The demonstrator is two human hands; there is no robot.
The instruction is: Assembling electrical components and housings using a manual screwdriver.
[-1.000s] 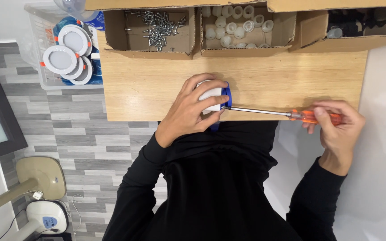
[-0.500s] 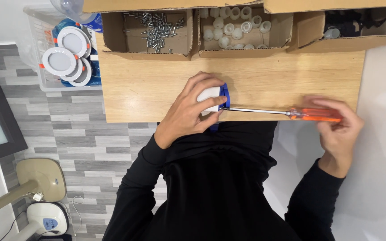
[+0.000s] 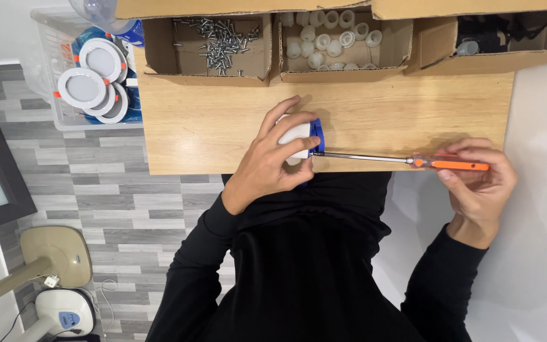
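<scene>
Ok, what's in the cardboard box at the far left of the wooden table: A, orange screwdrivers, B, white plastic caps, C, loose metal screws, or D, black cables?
C: the leftmost cardboard box holds a heap of loose metal screws, while the white caps sit in the box beside it.

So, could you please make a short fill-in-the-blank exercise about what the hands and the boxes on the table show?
1. The right hand holds a screwdriver with an ______ handle.
2. The left hand grips a white and ______ part on the wooden table.
3. The leftmost cardboard box contains loose metal ______.
4. The screwdriver tip meets the part on its ______ side in the picture.

Missing words: orange; blue; screws; right
</scene>
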